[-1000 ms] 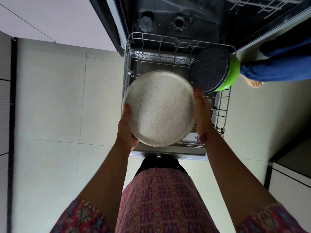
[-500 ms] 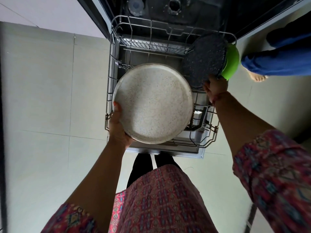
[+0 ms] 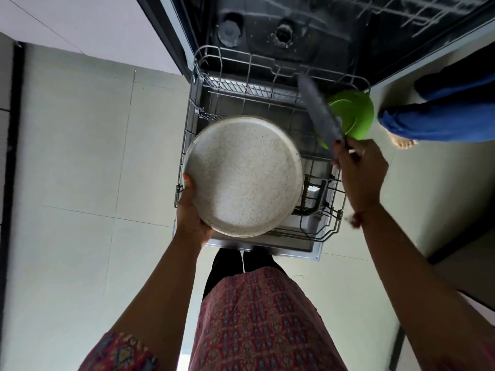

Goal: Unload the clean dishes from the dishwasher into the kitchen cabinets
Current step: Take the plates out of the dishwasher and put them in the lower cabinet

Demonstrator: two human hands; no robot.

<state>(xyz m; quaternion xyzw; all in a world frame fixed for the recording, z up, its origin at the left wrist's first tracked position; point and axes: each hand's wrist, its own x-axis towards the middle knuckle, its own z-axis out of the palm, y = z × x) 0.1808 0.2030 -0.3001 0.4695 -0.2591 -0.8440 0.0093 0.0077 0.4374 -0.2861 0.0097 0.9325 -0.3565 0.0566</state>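
Observation:
A large white speckled plate (image 3: 245,175) hangs flat over the pulled-out lower rack (image 3: 249,76) of the open dishwasher. My left hand (image 3: 191,210) grips its near-left rim from below, thumb on top. My right hand (image 3: 359,170) pinches the near edge of a dark grey speckled plate (image 3: 318,111), which is tilted edge-on and blurred at the rack's right side. A green bowl (image 3: 353,113) stands just behind the dark plate at the rack's right corner.
The dishwasher tub (image 3: 294,28) gapes dark behind the rack, with the upper rack (image 3: 401,12) at top right. Another person's blue-trousered leg and bare foot (image 3: 401,140) stand on the tiled floor to the right. A dark cabinet edge (image 3: 468,236) runs along the right.
My right hand let go of the white plate, reached to the dark plate and tipped it from facing up to edge-on, baring the green bowl. My left hand alone holds the white plate.

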